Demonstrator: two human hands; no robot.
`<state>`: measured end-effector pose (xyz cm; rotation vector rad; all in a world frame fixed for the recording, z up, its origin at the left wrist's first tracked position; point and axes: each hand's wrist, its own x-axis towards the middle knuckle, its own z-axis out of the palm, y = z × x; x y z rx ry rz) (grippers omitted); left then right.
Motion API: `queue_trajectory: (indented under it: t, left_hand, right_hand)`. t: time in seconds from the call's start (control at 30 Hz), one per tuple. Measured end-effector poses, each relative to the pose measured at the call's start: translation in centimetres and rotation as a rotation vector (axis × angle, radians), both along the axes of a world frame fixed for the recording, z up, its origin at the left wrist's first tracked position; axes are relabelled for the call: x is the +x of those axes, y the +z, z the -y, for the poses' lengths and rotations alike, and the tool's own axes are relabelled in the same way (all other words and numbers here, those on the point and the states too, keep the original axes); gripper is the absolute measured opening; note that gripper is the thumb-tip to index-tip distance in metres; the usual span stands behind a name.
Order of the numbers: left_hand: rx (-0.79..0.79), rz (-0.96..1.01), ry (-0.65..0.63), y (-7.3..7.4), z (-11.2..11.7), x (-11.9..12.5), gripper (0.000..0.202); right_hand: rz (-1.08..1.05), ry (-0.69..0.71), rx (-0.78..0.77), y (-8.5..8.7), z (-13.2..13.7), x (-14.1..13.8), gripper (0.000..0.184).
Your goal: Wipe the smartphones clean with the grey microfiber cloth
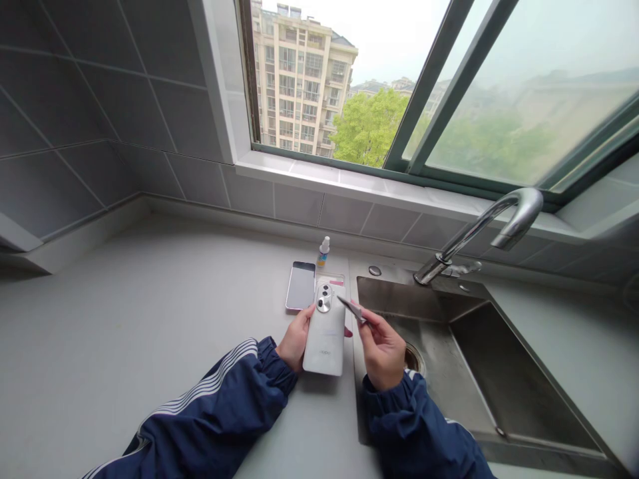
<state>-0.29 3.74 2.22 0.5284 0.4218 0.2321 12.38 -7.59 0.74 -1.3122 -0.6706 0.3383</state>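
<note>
Left hand (pixel 295 339) grips white smartphone (pixel 323 346) on tabletop (pixel 150 299); right hand (pixel 382 349) pinches tweezers (pixel 352 309), tips just over phone's back.

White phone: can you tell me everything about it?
The white phone lies back-up on the grey counter, beside the sink. Its glossy back has a round silver camera bump with dark lenses near the top and small grey "oppo" lettering lower down. The left hand touches its side, and its top end overlaps a clear sheet with a pink tab.
</note>
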Motion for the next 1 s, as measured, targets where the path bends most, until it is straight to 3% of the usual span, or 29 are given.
queue_trajectory:
  t: [0.17, 0.3, 0.43, 0.57, 0.63, 0.73, 0.8, 0.9, 1.0]
  left_hand:
    - [-0.058, 0.045, 0.08, -0.3, 0.2, 0.2, 0.058]
    - [-0.081, 0.108, 0.095, -0.7, 0.1, 0.4, 0.064]
    - [-0.051, 0.11, -0.037, -1.3, 0.0, 0.1, 0.065]
    - [0.011, 0.067, -0.185, -1.8, 0.2, -0.1, 0.065]
    - [0.065, 0.066, -0.136, -1.8, 0.4, -0.1, 0.059]
    - [0.131, 0.056, 0.092, -1.8, 0.4, -0.1, 0.041]
    - [0.142, 0.027, 0.176, -1.8, 0.2, -0.2, 0.039]
    - [0.091, 0.003, 0.117, -1.7, 0.0, -0.4, 0.035]
    - [0.003, 0.005, 0.003, -1.3, -0.1, -0.4, 0.051]
  right_hand:
    - [0.754, 0.267, -0.176, -0.3, 0.5, -0.7, 0.043]
    - [1.076, 0.27, -0.352, -1.2, 0.3, -0.6, 0.056]
    - [1.133, 0.189, -0.481, -1.3, 0.3, -0.3, 0.069]
    - [1.13, 0.129, -0.485, -0.8, 0.4, -0.2, 0.071]
    - [1.153, 0.125, -0.449, -0.5, 0.4, -0.4, 0.072]
    - [1.219, 0.177, -0.407, 0.1, 0.6, -0.9, 0.072]
    - [1.268, 0.256, -0.389, 0.4, 0.7, -1.3, 0.071]
    - [1.315, 0.355, -0.336, 0.8, 0.9, -1.8, 0.064]
    - [1.314, 0.387, -0.262, 1.2, 1.1, -1.9, 0.05]
